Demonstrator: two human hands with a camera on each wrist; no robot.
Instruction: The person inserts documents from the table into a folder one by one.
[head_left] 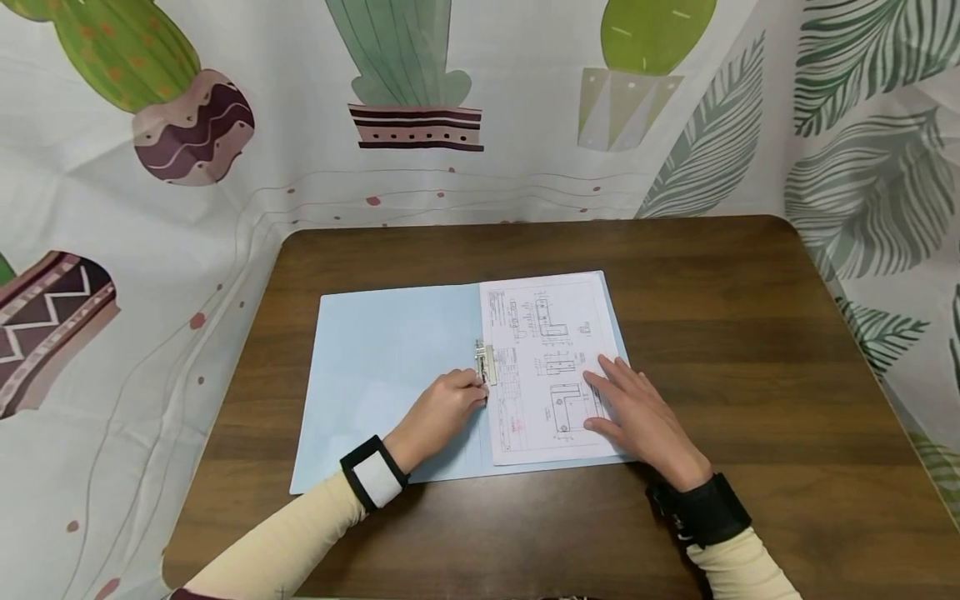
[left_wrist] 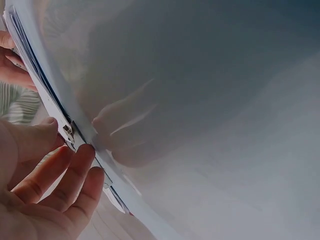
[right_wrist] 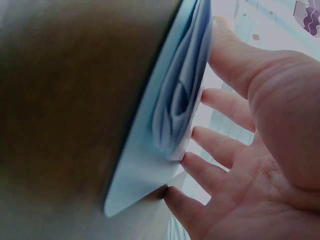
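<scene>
A light blue folder (head_left: 390, 350) lies spread open on the table. Technical drawing sheets (head_left: 525, 375) fill its right side, and the wrist views show them as a stack of several layers. At the spine is a metal clip (head_left: 486, 360), along the inner edge of the sheets. My left hand (head_left: 442, 412) pinches the lower end of this clip (left_wrist: 68, 132) between thumb and fingers. My right hand (head_left: 645, 421) rests with spread, straight fingers on the right part of the sheets. In the right wrist view, its fingertips (right_wrist: 189, 159) touch the paper near the folded sheet edges (right_wrist: 172, 117).
The brown wooden table (head_left: 720, 333) has rounded corners and extends around the folder on all sides. Behind it and to the left and right hangs a white cloth (head_left: 540, 187) printed with cacti and leaves.
</scene>
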